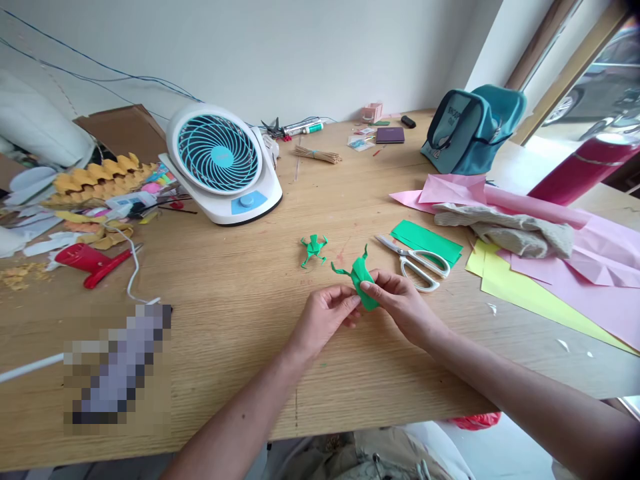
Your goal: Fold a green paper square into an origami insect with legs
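Observation:
Between my two hands, a folded green paper figure (361, 272) is held above the table, two thin bent legs sticking out at its far end. My left hand (327, 312) pinches its lower left edge. My right hand (397, 298) grips the lower right side, thumb on top. Just beyond lies a finished-looking green origami frog (313, 248) with spread legs. White-handled scissors (419, 263) rest right of my right hand, partly over flat green paper sheets (425, 241).
A white fan (220, 160) stands at the back left, near paper scraps (100, 180) and a red tool (97, 262). Pink paper (560, 280), yellow paper (500, 277) and a grey glove (505, 227) lie at right. Behind them are a teal bag (473, 130) and a red bottle (580, 167).

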